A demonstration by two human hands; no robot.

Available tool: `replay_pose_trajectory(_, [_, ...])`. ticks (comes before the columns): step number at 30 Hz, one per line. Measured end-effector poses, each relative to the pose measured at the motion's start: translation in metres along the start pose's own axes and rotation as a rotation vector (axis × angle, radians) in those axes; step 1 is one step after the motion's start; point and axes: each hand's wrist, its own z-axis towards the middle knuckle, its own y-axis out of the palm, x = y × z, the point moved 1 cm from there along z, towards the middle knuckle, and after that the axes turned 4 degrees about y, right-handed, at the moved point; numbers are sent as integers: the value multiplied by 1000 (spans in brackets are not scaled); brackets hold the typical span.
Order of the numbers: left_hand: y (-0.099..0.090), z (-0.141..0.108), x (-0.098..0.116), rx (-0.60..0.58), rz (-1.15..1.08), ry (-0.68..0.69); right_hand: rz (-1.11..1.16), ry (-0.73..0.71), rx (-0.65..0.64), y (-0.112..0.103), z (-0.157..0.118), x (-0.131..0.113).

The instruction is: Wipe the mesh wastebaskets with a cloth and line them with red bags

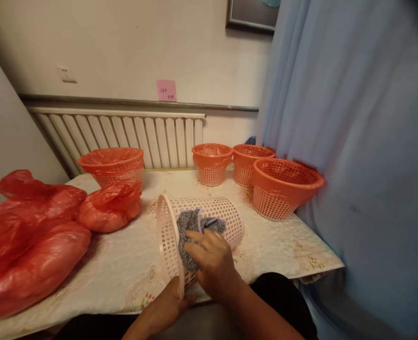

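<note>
A pale pink plastic wastebasket [211, 206] with a lattice wall lies on its side on the table, its mouth facing left. My left hand [163, 302] is closed on the near lower part of its rim. Across the basket's outer wall, just right of the rim, lies a grey cleaning cloth [188, 222] with a light purple edging. My right hand [214, 262] presses this cloth to the wall, fingers bent over it; part of the cloth is hidden under the palm.
Red-bag-lined baskets stand at the back: one [120, 172] at left, others [212, 163] [253, 163] [282, 189] at right. Filled red plastic bags [35, 236] crowd the left side. A blue curtain [354, 141] hangs at the right. The floral tablecloth [118, 276] ends before my knees.
</note>
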Motion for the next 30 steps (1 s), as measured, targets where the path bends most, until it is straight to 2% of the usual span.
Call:
replay_pose_trajectory(3, [0,-1,-3,1,10,-35,-48,109,0,-1,0,34])
replay_pose_trajectory(8, [2,-4,-5,-5,74,-133,-227,443,30,-10,-7,113])
replay_pose_trajectory(11, [4,-5,-1,-33,76,-133,-309,593,11,-14,-14,135])
replay_pose_trajectory(20, [6,-3,8,-42,30,-103,-327,570,20,-13,-17,134])
replay_pose_trajectory(25, [8,-6,9,34,-26,-121,-323,582,18,-14,-19,136])
replay_pose_trajectory(30, [13,-13,4,102,-95,-42,-304,570,42,-12,-24,135])
